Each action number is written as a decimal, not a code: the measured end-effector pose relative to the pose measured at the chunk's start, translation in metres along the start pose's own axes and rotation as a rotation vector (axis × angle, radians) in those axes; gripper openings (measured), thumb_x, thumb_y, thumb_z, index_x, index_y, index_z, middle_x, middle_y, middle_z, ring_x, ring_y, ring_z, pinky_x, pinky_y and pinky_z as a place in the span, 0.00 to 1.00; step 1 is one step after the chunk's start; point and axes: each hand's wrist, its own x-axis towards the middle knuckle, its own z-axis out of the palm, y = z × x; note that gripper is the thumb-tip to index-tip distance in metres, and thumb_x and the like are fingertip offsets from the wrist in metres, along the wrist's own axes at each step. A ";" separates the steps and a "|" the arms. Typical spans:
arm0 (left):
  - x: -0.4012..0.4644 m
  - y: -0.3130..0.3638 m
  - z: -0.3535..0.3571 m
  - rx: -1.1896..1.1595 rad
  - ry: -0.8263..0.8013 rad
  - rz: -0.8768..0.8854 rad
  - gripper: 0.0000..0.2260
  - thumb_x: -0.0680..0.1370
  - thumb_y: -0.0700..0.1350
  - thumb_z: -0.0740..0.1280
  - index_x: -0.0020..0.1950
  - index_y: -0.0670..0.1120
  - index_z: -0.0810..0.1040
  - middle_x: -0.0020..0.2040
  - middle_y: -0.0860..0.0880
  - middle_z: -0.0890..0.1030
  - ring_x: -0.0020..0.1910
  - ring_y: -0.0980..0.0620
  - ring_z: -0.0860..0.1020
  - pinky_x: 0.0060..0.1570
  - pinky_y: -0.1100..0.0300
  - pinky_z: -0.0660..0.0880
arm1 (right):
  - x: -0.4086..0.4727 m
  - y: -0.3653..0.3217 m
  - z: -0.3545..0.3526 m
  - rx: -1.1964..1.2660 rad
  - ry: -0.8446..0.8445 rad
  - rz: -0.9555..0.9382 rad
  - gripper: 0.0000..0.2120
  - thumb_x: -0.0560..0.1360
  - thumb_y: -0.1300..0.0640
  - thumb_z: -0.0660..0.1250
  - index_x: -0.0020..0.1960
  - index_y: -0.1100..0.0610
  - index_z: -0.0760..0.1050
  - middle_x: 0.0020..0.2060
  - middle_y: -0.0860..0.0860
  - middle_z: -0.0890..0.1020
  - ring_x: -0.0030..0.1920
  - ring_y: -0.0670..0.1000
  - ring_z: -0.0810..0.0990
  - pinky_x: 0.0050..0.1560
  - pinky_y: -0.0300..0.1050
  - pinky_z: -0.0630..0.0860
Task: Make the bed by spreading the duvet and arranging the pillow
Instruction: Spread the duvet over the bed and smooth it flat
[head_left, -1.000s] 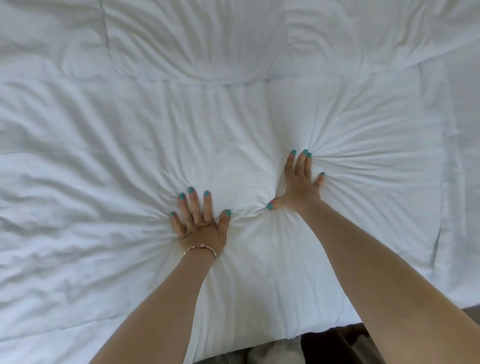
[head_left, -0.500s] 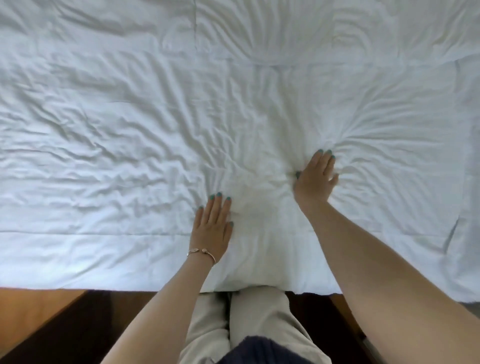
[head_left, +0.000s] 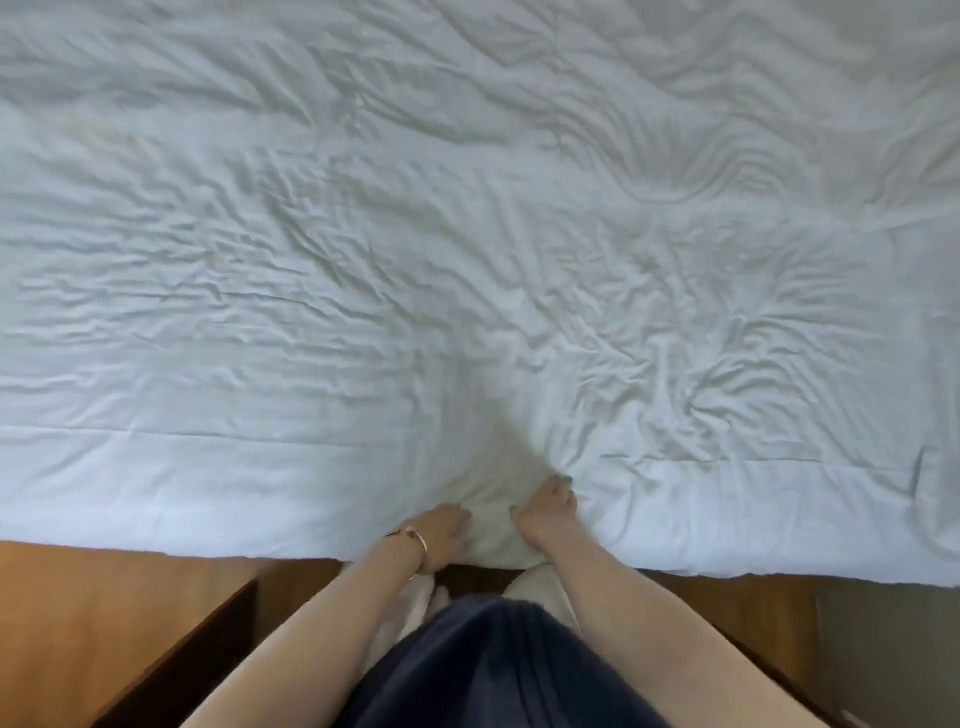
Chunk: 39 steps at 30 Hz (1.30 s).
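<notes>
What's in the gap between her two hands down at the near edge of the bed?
Only a bunched fold of the white duvet, between the left hand and right hand, in the head view.

1. The wrinkled, plain white fabric duvet (head_left: 363, 260) carries no pattern.
2. The fingernails (head_left: 566, 479) are teal.
3. The thin metal bracelet (head_left: 423, 545) is rose-gold.
4. The polished wooden floor (head_left: 104, 613) is orange-brown.
5. The soft cloth top (head_left: 493, 670) is dark navy.
</notes>
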 end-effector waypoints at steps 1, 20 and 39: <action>-0.009 -0.022 -0.013 -0.040 0.011 -0.048 0.22 0.82 0.48 0.56 0.76 0.46 0.61 0.76 0.45 0.61 0.73 0.45 0.63 0.71 0.56 0.61 | -0.010 -0.018 0.009 0.019 -0.043 -0.024 0.36 0.81 0.46 0.55 0.78 0.64 0.44 0.78 0.59 0.48 0.77 0.58 0.52 0.75 0.49 0.54; -0.160 -0.215 -0.046 -0.527 0.233 -0.334 0.19 0.76 0.58 0.59 0.60 0.49 0.75 0.58 0.50 0.77 0.60 0.48 0.75 0.56 0.58 0.70 | -0.095 -0.235 0.058 -0.122 -0.155 -0.450 0.17 0.78 0.54 0.59 0.33 0.52 0.58 0.30 0.47 0.63 0.29 0.46 0.61 0.30 0.40 0.57; -0.250 -0.513 -0.122 -0.358 0.233 -0.328 0.20 0.80 0.54 0.55 0.64 0.42 0.73 0.62 0.45 0.76 0.57 0.46 0.75 0.52 0.56 0.69 | -0.184 -0.471 0.194 -0.082 -0.109 -0.320 0.33 0.78 0.38 0.58 0.76 0.57 0.61 0.74 0.53 0.65 0.73 0.54 0.65 0.71 0.48 0.62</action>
